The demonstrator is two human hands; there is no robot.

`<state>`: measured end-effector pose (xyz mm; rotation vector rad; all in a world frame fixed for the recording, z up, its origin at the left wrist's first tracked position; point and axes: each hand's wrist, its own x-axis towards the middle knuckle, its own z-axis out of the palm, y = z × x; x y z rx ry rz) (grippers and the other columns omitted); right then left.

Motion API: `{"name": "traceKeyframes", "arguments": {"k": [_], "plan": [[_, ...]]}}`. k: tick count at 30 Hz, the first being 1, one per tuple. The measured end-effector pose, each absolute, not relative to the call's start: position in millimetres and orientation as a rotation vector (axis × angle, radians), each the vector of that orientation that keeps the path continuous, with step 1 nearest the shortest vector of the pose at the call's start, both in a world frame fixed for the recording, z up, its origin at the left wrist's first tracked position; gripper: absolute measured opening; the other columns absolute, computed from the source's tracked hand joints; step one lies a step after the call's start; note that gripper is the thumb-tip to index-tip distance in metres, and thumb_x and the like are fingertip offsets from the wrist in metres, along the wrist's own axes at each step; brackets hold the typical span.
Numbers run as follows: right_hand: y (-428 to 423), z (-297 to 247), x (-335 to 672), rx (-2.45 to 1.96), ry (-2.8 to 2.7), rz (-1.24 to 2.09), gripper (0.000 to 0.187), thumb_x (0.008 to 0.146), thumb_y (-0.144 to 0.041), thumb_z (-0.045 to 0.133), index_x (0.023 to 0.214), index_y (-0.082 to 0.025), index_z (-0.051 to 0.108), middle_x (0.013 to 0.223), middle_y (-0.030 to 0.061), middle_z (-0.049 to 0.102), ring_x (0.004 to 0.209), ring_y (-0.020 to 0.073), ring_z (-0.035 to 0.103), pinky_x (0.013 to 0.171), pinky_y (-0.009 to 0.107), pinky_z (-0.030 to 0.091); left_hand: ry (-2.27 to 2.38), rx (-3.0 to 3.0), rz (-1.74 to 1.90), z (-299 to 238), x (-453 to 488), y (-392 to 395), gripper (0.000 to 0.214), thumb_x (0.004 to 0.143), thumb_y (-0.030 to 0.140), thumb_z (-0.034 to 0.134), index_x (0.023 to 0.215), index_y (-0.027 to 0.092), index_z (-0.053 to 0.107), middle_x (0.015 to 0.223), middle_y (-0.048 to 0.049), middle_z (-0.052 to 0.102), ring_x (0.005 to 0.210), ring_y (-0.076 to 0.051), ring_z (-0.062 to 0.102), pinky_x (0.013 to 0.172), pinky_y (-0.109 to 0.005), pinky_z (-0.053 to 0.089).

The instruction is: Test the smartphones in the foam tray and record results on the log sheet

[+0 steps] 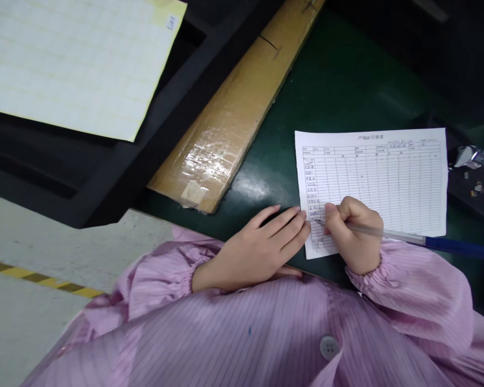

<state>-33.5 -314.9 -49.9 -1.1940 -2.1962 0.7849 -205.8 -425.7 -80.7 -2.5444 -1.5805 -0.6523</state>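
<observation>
Right hand: curled round pen, tip at form, which lies beneath this hand. Left hand: laid out flat, loosely spread, gripping nothing, at form's left edge. Board beyond left hand.

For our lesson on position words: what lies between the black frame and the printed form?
In the head view, a wrapped board lies beside the black frame, then green tabletop up to the printed form, the left hand lower down.
</observation>
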Motion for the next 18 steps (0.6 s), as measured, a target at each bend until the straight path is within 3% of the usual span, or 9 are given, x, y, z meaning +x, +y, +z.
{"name": "traceKeyframes", "arguments": {"k": [18], "plan": [[-315.2,-50.2,-33.1,-1.138,-2.23,0.798,0.042,0.09,-0.022,0.062,0.055,-0.022,0.038,0.046,-0.0049,0.051,0.041,0.0091,0.044,0.041,0.024,0.03,-1.565,-2.522,-0.61,-81.4,-206.0,-425.2,0.07,0.098,0.065,0.036,0.134,0.01,0.058,0.138,-0.0113,0.063,0.131,-0.025,0.053,0.111,-0.042,0.041]]}}
